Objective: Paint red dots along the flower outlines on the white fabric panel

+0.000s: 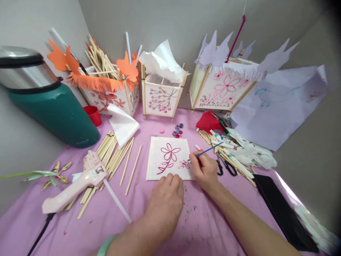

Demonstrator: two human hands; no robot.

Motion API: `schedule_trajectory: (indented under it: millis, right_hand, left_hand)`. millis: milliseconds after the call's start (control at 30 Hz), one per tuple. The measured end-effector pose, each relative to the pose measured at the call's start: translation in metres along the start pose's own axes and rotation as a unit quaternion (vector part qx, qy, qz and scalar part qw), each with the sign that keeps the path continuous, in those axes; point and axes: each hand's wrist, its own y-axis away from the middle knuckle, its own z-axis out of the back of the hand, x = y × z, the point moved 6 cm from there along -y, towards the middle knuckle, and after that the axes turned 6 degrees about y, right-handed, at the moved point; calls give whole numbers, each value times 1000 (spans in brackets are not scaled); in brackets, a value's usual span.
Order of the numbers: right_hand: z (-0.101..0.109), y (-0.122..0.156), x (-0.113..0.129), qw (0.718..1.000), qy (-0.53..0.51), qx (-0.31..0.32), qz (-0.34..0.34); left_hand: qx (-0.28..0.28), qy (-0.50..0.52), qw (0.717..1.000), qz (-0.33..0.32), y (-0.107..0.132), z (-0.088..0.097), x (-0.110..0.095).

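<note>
I'd stroke lightly, my right hand [204, 172] pinching the brush [210, 148] at the sheet's [154, 153] three o'clock, left hand [167, 197] curled at six, grip hidden.

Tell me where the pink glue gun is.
In the head view, the pink glue gun lies on the left, partly over the wooden sticks, in front of the teal bottle.

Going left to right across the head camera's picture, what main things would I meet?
Green bottle → folded white paper → white square with pink flowers → right hand holding a blue brush → scissors → flat black object.
</note>
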Motion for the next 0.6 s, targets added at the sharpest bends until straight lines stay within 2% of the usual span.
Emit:
schedule_trajectory:
  millis: [600]
  right_hand:
    - [-7,-2,6,1000,-11,2,10]
  left_hand:
    - [-3,-5,1000,2,-1,1,0]
